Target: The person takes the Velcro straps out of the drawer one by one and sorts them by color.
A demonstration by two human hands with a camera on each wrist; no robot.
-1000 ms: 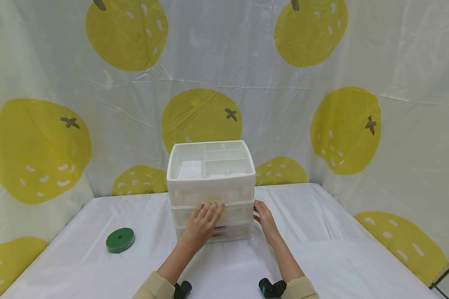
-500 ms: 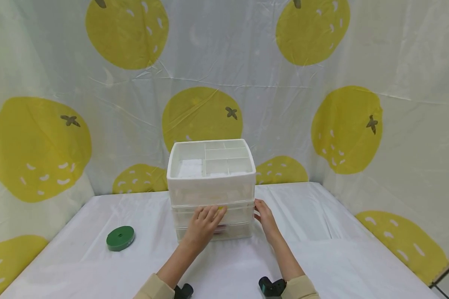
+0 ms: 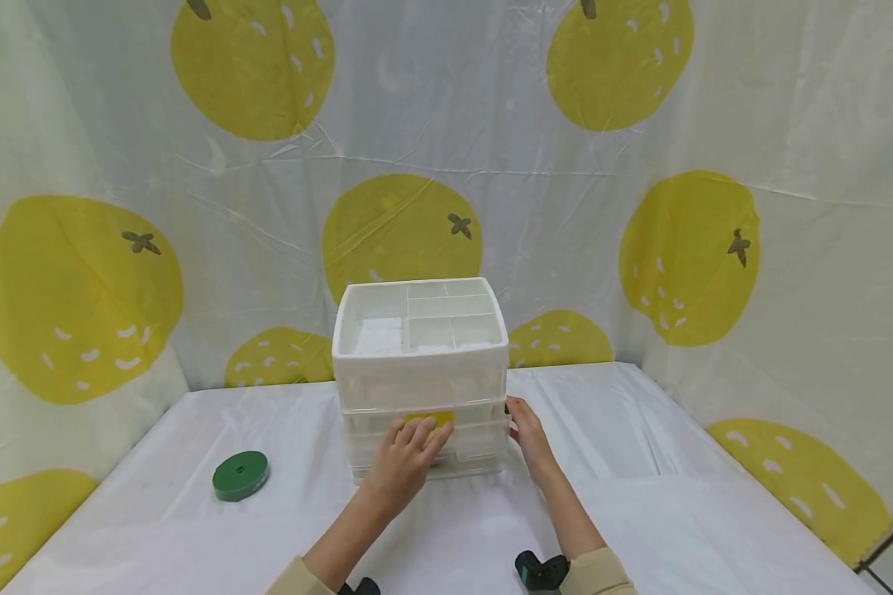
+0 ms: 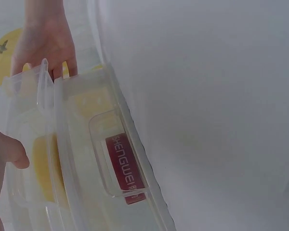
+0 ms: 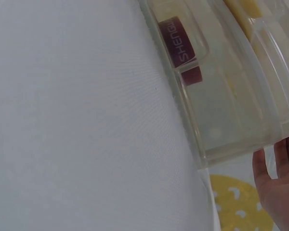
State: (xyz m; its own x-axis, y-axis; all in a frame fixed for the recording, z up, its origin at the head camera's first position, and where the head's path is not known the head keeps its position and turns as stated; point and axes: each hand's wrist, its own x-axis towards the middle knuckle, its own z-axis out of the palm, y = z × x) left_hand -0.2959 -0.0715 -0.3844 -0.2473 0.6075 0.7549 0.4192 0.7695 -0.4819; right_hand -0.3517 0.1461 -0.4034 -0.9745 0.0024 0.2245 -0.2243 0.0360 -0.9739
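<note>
A white plastic drawer unit (image 3: 417,360) with clear drawers stands mid-table. My left hand (image 3: 402,463) is at the front of its middle drawer (image 3: 484,416), fingers bent over the front's upper edge. A thumb (image 4: 14,151) shows before that drawer in the left wrist view. Behind the clear front lies a yellow object (image 4: 47,166), its kind blurred by the plastic. My right hand (image 3: 532,438) rests its fingers against the unit's right side. Through the bottom drawer (image 5: 231,115) shows a dark red item (image 4: 124,163) with white lettering, "SHENGWEI".
A round green roll (image 3: 241,476) lies on the white-covered table (image 3: 156,545), left of the unit. Divided compartments (image 3: 450,318) form the unit's top. Behind hangs a pale curtain (image 3: 521,215) with yellow fruit prints.
The middle drawer has slid slightly out toward me, with my left hand moving back and a little down. More of the yellow object shows above my fingers. My right hand has stayed in place.
</note>
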